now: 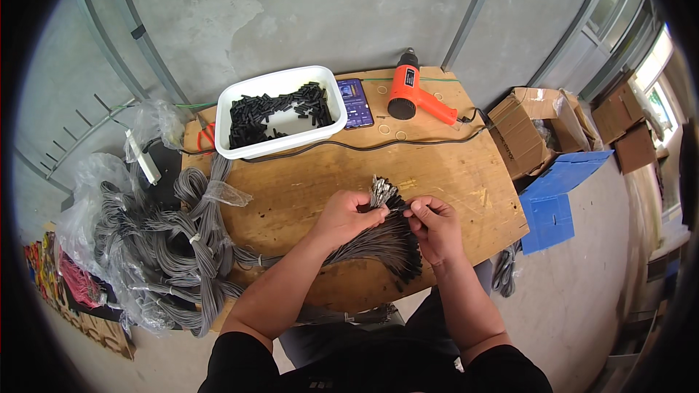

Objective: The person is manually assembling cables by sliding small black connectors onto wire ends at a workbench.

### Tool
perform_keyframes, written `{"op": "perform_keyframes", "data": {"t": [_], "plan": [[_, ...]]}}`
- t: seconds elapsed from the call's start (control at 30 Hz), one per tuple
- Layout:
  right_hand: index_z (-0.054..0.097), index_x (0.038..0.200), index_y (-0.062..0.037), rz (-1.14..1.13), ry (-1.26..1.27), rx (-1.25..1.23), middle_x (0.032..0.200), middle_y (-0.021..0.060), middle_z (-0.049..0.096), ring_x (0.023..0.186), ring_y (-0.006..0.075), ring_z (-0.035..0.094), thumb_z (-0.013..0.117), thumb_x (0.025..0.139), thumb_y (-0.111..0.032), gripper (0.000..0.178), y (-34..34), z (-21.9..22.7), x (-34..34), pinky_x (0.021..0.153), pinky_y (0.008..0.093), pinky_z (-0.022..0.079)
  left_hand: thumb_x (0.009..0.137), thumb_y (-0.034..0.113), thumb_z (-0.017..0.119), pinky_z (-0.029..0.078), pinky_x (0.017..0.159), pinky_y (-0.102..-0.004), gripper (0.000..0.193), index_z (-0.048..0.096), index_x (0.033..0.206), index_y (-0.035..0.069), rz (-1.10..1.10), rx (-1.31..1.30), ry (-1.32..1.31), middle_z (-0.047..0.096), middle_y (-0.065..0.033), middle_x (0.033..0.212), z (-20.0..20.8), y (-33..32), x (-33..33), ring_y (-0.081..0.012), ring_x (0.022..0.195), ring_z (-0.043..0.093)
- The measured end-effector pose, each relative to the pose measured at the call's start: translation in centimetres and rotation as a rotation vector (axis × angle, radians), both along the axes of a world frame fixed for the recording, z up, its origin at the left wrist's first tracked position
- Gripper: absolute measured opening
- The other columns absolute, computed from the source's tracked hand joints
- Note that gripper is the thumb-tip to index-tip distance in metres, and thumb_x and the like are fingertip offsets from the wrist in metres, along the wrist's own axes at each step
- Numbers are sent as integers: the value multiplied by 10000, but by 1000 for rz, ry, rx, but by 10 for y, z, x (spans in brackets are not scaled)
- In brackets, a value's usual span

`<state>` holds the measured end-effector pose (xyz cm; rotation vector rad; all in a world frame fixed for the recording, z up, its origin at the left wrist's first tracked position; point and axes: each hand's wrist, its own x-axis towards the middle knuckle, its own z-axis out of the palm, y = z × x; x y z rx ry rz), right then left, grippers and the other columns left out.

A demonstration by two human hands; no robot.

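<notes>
A bundle of thin grey cables (370,244) fans out on the wooden table in front of me. Many cable ends carry short black sleeves (409,266), while a cluster of silvery ends (381,191) shows at the top of the fan. My left hand (345,217) is closed around cables just beside those silvery ends. On the other side of the fan, my right hand (435,227) pinches what looks like one black sleeve at a cable end, between thumb and forefinger; the fingers partly hide it.
A white tub (226,120) of loose black sleeves stands at the back, beside a phone (354,104) and an orange heat gun (412,91). Its cord (371,148) crosses the wooden table (291,182). Coiled grey cables (175,247) crowd the left; cardboard boxes (520,131) stand right.
</notes>
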<state>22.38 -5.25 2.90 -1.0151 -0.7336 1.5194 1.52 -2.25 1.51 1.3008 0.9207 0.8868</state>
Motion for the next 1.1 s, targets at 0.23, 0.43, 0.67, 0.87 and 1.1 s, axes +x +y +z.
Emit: {"op": "perform_keyframes", "data": {"t": [0.23,0.43,0.67,0.87,1.1], "plan": [[662,989,10,111,223,-164,799,61,663,573,74,482,638,965,-151,165,0,2,5,449,176,321,884,204,720,488,637,-257,229,717,842,-21,1,29,98,692,-41,719,2,0,-1,-80,673,623],[664,987,13,124,196,-151,799,64,662,579,74,483,644,959,-134,151,0,-2,4,454,177,323,872,165,730,501,654,-259,188,732,911,-18,-26,64,150,705,-46,738,14,-3,0,-71,697,628],[671,983,14,132,198,-155,805,70,665,586,74,487,652,954,-120,138,-2,3,1,461,175,318,877,153,722,502,644,-254,171,736,916,-14,-16,74,150,711,-45,747,10,-2,0,-64,690,628],[677,977,9,127,146,-144,796,61,665,593,70,493,667,943,-114,128,-3,1,-2,462,175,319,875,146,723,506,645,-252,166,736,916,-14,-30,83,161,714,-51,752,7,-2,0,-63,685,629],[678,926,6,-42,35,-43,787,67,660,555,64,473,647,941,-73,86,1,-2,10,448,174,321,860,157,749,489,634,-258,175,733,931,-2,-17,184,269,698,-82,773,21,-3,0,-100,693,643]]}}
